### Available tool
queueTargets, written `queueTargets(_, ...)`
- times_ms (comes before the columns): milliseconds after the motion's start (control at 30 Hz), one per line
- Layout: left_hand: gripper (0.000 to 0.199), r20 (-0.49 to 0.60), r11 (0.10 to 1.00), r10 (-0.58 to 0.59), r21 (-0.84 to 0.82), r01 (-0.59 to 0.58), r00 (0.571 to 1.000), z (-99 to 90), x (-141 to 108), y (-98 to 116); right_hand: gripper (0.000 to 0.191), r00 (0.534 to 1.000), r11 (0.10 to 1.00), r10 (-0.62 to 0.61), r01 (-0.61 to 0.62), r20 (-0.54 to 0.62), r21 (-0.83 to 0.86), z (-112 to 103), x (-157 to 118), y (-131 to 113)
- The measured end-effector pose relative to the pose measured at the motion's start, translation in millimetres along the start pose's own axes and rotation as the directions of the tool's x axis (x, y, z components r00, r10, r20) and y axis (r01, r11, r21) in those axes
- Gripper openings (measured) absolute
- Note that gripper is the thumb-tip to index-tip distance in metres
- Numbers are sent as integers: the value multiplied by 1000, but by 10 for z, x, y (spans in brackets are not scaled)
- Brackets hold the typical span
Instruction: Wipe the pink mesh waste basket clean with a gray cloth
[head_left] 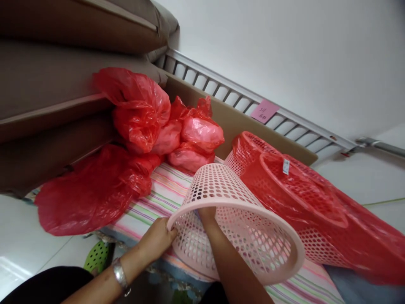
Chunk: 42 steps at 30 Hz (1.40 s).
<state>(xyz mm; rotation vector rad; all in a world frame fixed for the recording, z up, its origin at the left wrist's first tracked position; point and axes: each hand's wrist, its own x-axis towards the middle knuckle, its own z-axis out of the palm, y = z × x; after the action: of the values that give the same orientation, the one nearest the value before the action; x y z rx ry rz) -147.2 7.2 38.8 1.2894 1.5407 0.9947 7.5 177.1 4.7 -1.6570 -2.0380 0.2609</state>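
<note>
A pale pink plastic basket with round holes lies tipped on its side, its mouth facing me. My left hand is closed on the left side of its rim, and a silver bracelet is on that wrist. My right hand reaches through the mouth into the basket. Its fingers are hidden by the rim and wall, and a small bluish patch shows beside it. Under the basket is a striped cloth in pink, green and white.
Several red plastic bags with bundles inside sit behind on the left, and a loose red bag hangs over the edge. More baskets in red plastic stand right. Brown cushions are stacked left. A metal rail carries a pink note.
</note>
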Motion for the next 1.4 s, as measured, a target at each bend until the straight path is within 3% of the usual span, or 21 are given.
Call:
queueTargets(200,33,-72,974,-26,-226,10,997,129,-52,-164,35,1000,999,6,-5,-29,51,84,219,37)
queueTargets(367,33,46,925,-134,-353,142,990,402,-93,-360,39,1000,1000,-13,13,-17,21,-14,113,-8)
queueTargets(500,29,31,920,-107,-375,110,994,468,-74,-360,38,999,996,-35,37,37,-78,-154,-378,-48)
queueTargets(700,32,-36,960,-55,-277,43,998,423,-85,-325,48,977,972,-174,190,120,-140,-331,-1566,-3)
queueTargets(800,31,-116,980,17,-193,-40,993,396,-106,-306,48,971,969,-188,208,148,-131,-374,-1782,-2)
queueTargets(900,31,-72,982,21,-183,-34,997,350,-115,-274,46,978,970,-159,181,138,-164,-353,-1546,-31)
queueTargets(1067,23,-55,996,74,-40,-76,996,167,-64,-191,39,991,961,-109,126,84,-244,-174,-643,-61)
queueTargets(1200,23,-32,995,91,-35,-92,995,26,31,-151,38,997,975,-46,60,66,-215,-24,-34,-43)
queueTargets(1300,23,-31,996,67,-52,-69,997,-8,79,-165,42,999,980,-17,23,34,-197,51,197,-7)
queueTargets(1400,26,-102,990,29,-134,-43,994,21,71,-206,45,999,983,-18,24,32,-184,91,271,32)
